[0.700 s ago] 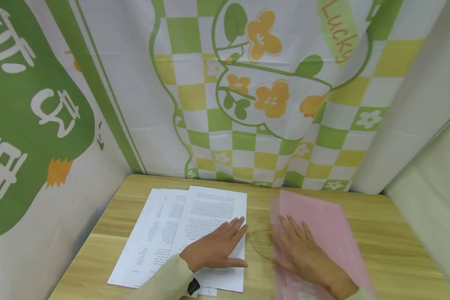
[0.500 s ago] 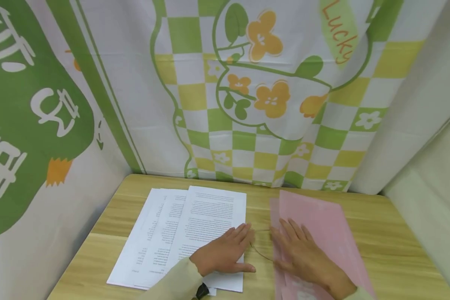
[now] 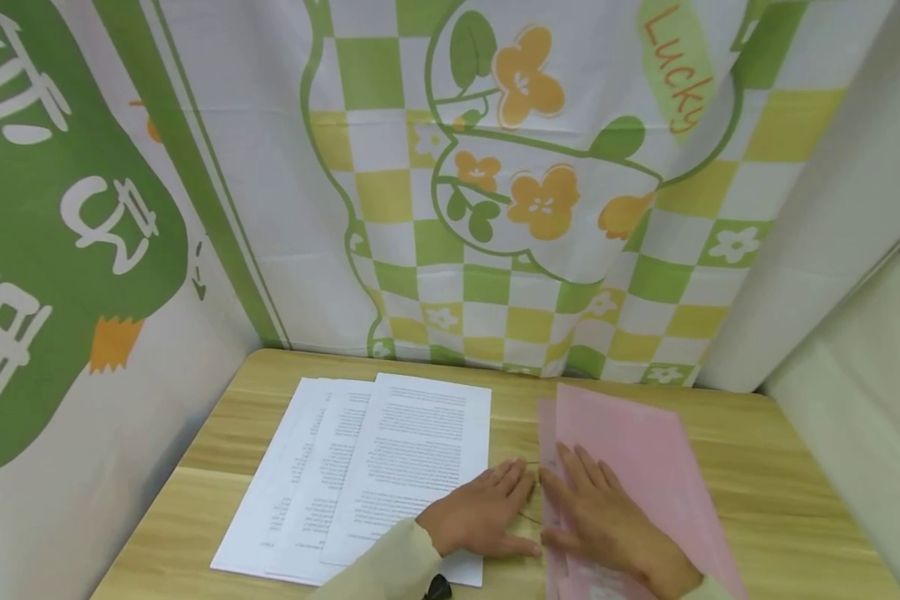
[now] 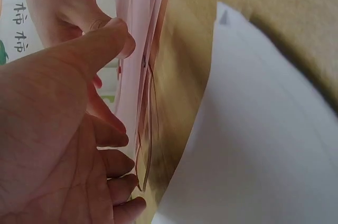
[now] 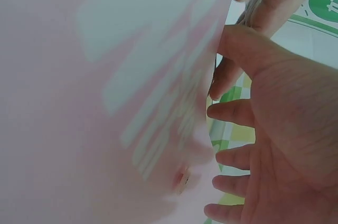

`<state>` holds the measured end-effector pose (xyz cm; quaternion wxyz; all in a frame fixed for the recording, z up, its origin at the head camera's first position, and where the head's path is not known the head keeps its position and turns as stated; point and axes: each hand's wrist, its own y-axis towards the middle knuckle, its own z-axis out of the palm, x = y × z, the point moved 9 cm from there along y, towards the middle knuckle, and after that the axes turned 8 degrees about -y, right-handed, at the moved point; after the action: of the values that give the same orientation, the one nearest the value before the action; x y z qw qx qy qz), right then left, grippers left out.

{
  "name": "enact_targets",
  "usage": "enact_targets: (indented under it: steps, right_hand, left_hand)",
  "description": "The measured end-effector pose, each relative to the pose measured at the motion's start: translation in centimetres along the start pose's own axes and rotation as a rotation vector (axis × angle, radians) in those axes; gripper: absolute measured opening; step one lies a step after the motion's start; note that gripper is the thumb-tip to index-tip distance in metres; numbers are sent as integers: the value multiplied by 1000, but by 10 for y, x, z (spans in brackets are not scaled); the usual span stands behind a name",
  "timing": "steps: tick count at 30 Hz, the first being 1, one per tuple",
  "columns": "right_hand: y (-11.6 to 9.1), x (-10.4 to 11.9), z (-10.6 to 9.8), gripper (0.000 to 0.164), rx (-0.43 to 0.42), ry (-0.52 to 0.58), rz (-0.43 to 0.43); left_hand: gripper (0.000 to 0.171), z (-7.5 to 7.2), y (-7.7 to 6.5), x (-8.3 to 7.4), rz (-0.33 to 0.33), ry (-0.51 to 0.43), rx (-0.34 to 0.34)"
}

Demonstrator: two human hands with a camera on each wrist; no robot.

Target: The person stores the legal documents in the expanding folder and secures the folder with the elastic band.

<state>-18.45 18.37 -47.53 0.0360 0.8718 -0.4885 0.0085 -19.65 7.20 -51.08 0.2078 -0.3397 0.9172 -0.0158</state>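
Observation:
In the head view a pink plastic folder (image 3: pixel 645 442) lies on the right of the table, with another pink layer showing along its left edge. My right hand (image 3: pixel 607 521) rests on it near that edge, fingers extended. My left hand (image 3: pixel 483 510) is between the papers and the folder, its fingertips right at the folder's left edge and nothing gripped. A thin brown cord (image 4: pixel 150 129) loops out from that edge in the left wrist view. Left of my hands lies a white printed sheet (image 3: pixel 427 433) overlapping more printed papers (image 3: pixel 292 483).
The wooden table (image 3: pixel 787 475) has a patterned curtain (image 3: pixel 487 283) hanging along its back edge. Side panels close in the left and right. Part of the papers lies under my left forearm (image 3: pixel 382 567).
My left hand has moved right, off the printed papers and over the cord to the folder's edge. The right hand stays on the folder, almost unmoved.

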Motion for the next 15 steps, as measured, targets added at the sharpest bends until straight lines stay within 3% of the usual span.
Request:
enact_targets:
  steps: [15]
  right_hand:
    - [-2,-6,-2,79,12,6,22]
  left_hand:
    - [91,0,2,-14,-80,75,-35]
